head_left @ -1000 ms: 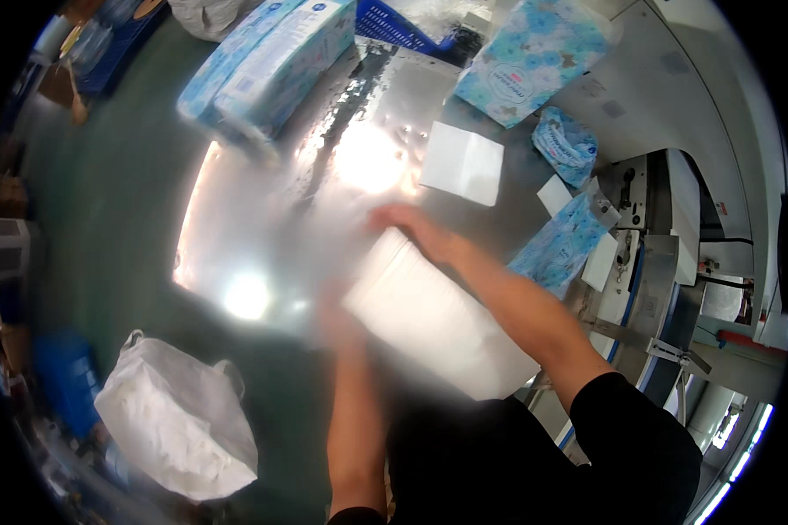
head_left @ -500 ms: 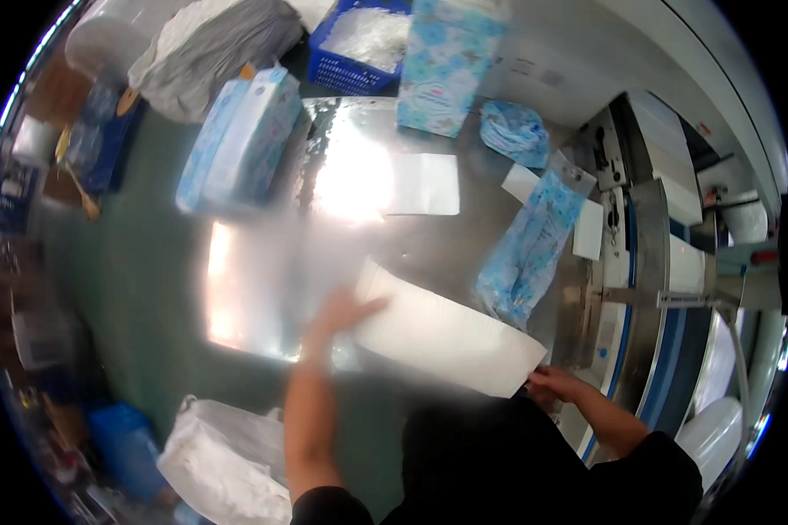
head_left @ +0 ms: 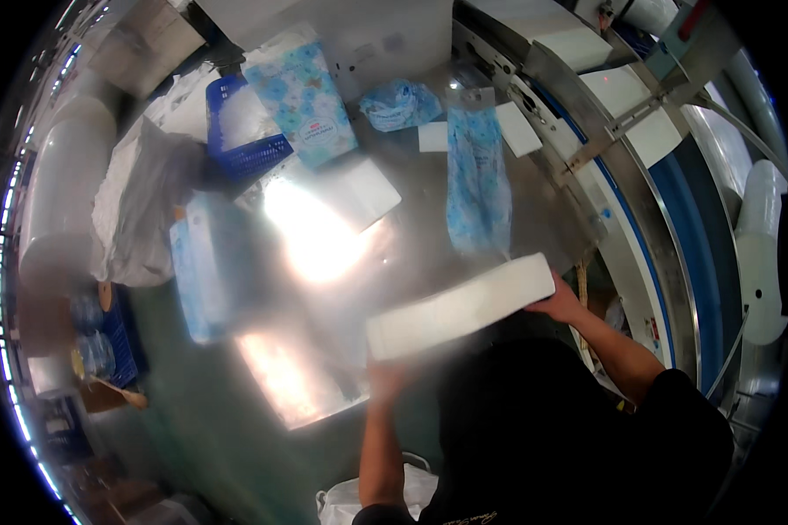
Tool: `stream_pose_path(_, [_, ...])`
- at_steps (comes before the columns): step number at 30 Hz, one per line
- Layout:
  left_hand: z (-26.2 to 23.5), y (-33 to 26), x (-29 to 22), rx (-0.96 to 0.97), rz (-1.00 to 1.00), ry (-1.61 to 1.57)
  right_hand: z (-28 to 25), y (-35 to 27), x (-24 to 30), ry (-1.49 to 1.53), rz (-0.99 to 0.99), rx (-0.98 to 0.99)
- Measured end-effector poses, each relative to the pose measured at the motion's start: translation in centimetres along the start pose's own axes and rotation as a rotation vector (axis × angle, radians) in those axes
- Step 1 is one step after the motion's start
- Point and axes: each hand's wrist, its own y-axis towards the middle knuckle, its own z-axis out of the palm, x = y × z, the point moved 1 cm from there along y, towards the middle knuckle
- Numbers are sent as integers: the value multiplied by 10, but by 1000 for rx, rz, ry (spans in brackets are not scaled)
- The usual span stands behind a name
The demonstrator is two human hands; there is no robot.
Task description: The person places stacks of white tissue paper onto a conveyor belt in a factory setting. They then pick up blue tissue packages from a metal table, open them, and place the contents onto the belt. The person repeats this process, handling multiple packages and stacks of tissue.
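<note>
A long white stack of what looks like paper tissues (head_left: 460, 306) is held level in front of my body, above the near part of the shiny metal table (head_left: 394, 249). My left hand (head_left: 387, 378) grips its left end from below; this hand is blurred, and its fingers are partly hidden. At the other end, my right hand (head_left: 559, 300) is closed around the corner. Just beyond the stack lies a limp blue-and-white flowered plastic bag (head_left: 479, 184). A flat white block (head_left: 359, 194) rests farther back on the table.
A crumpled flowered wrapper (head_left: 400, 105) and an upright flowered pack (head_left: 302, 101) are at the back. Beside them stands a blue basket (head_left: 252, 157) with white material. Flowered packs (head_left: 203, 271) are at left. A machine with a blue belt (head_left: 674, 227) runs along the right.
My view has swung to the right. The stack has turned, its right end rising and its layered side now facing up. My left hand has shifted from its left edge to underneath that end.
</note>
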Motion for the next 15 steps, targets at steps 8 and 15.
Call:
stream_pose_path(8, [-20, -2, 5, 380, 97, 629, 15, -5, -14, 60, 101, 26])
stream_pose_path(15, [-3, -5, 17, -161, -460, -300, 17, -9, 1, 63, 74, -30])
